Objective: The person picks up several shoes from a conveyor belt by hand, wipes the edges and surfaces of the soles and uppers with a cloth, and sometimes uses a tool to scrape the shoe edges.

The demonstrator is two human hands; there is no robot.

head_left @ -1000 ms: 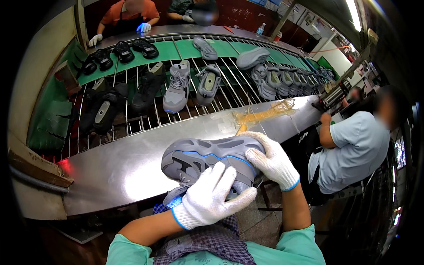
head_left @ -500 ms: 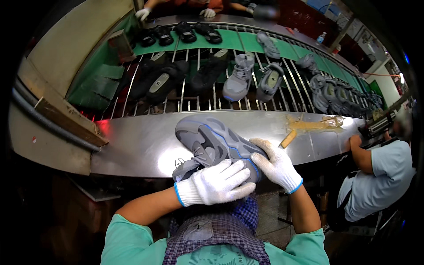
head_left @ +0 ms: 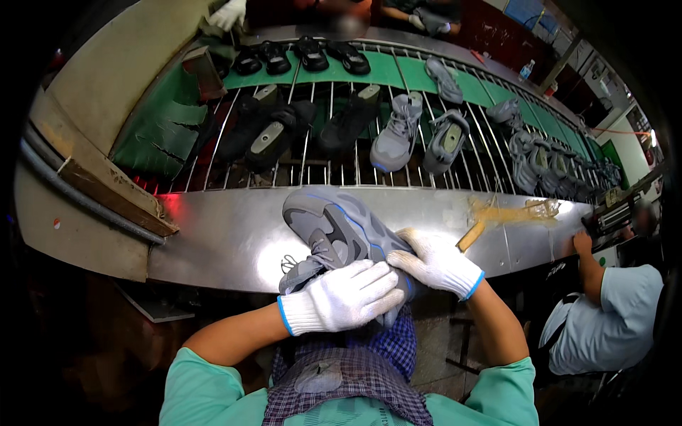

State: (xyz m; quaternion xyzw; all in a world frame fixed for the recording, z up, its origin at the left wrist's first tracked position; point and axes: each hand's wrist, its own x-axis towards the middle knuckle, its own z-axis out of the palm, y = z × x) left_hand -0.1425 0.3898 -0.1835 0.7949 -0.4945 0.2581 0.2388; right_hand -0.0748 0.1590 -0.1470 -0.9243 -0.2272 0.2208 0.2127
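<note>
A grey sneaker (head_left: 305, 220) with a blue line along its sole lies on its side in my gloved hands, its toe toward the metal worktop and its heel near my lap. My left hand (head_left: 352, 295) wraps over the upper beside the laces. On the sole side, my right hand (head_left: 437, 263) grips the edge, thumb lying along the blue line. Both gloves are white with blue cuffs. My fingers hide the heel and part of the sole.
A metal worktop (head_left: 213, 241) carries a wooden-handled brush (head_left: 471, 236) beside yellowish residue (head_left: 511, 211). Beyond run rollers holding grey shoes (head_left: 398, 135) and black shoes (head_left: 273, 138). A person in a pale shirt (head_left: 604, 319) sits at right; others work across the line.
My right thumb has slid left along the sole edge, closer to my left fingers. The shoes on the rollers appear slightly farther right, and the view has shifted a little.
</note>
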